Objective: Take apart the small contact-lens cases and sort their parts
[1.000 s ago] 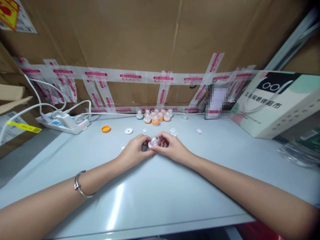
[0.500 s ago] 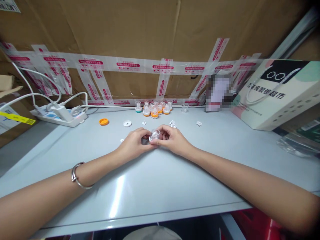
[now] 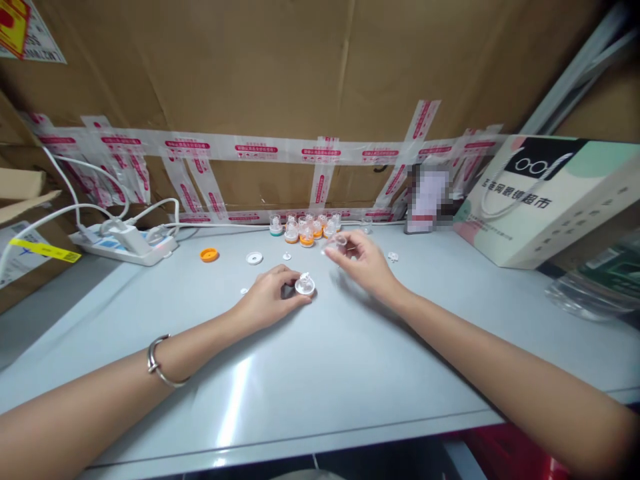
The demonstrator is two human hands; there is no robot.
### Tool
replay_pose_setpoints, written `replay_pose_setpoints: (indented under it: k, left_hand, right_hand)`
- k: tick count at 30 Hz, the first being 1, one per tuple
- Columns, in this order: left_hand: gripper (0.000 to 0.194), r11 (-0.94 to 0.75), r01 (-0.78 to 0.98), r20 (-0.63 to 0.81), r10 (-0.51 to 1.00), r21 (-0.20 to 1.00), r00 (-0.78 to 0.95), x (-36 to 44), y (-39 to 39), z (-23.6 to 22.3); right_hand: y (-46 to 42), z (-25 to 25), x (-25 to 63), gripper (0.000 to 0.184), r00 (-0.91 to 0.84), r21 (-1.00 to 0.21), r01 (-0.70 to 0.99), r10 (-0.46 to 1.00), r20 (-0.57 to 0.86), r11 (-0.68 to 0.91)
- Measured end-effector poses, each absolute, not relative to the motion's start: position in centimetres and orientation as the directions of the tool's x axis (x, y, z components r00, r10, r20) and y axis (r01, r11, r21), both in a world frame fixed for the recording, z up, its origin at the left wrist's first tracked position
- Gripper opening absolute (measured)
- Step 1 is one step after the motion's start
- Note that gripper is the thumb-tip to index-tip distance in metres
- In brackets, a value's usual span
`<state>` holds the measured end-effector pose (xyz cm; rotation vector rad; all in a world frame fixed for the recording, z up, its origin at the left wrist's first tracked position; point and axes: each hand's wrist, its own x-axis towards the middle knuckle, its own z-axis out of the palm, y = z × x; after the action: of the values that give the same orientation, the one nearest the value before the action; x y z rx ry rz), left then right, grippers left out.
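White base (image 3: 303,291) and clear cover (image 3: 334,245), held apart

The white base, topped by a small pale figure (image 3: 305,277), sits between the thumb and fingers of my left hand (image 3: 269,293), low over the grey table (image 3: 320,373) (I cannot tell whether it touches). My right hand (image 3: 370,265) pinches the clear cover, farther back and rightward. Behind it stand clustered domed capsules (image 3: 306,235). Leftward lie a white ring (image 3: 254,258) and an orange ring (image 3: 209,255).

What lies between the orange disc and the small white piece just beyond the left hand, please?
In the head view, a white disc lies between the orange disc and the small white piece, apart from both.
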<state>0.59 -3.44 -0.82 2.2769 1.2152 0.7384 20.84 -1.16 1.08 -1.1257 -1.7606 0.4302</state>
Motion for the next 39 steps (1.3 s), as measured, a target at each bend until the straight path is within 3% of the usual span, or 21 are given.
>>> replay_pose_setpoints:
  k: [7,11,15,19,24,27,30,33,39]
  left_hand:
    - [0.029,-0.51,0.64,0.267,0.856,0.575,0.443,0.5,-3.6,-0.7]
    - [0.025,-0.522,0.641,0.274,0.849,0.562,0.452,0.5,-3.8,-0.4]
    - [0.028,-0.524,0.63,0.283,0.848,0.573,0.448,0.4,-3.8,-0.4]
    - [0.038,-0.527,0.6,0.314,0.847,0.602,0.429,0.3,-3.7,-0.6]
    - [0.027,-0.526,0.582,0.319,0.847,0.62,0.426,0.3,-3.7,-0.5]
    - [0.024,-0.517,0.59,0.296,0.851,0.62,0.434,0.4,-3.7,-0.4]
    - [0.025,-0.523,0.596,0.281,0.845,0.61,0.454,0.4,-3.7,-0.3]
    - [0.024,-0.543,0.604,0.287,0.834,0.583,0.472,0.4,-3.6,-0.4]
    - [0.023,-0.574,0.586,0.296,0.81,0.571,0.506,0.3,-3.7,-0.6]
  right_hand:
    - [4.3,2.7,30.9,0.039,0.308,-0.709,0.646,0.754,0.58,0.281]
    - [7.1,1.2,34.0,0.035,0.246,-0.595,0.799,0.856,0.454,0.086]
    - [8.9,0.0,34.2,0.034,0.174,-0.478,0.878,0.913,0.369,0.026]
    - [9.8,-0.6,34.1,0.037,0.164,-0.47,0.882,0.922,0.351,0.022]
    - [9.6,-0.1,33.8,0.047,0.194,-0.504,0.864,0.917,0.348,0.008]
    - [7.3,1.7,31.3,0.048,0.209,-0.508,0.855,0.832,0.515,0.1]
    - [3.0,3.7,26.3,0.027,-0.026,-0.463,0.767,0.742,0.67,0.445]
    - [-1.4,4.1,21.3,0.022,-0.421,-0.468,0.597,0.751,0.508,0.651]
    - [-3.4,1.4,18.3,0.023,-0.461,-0.649,0.5,0.81,0.362,0.574]
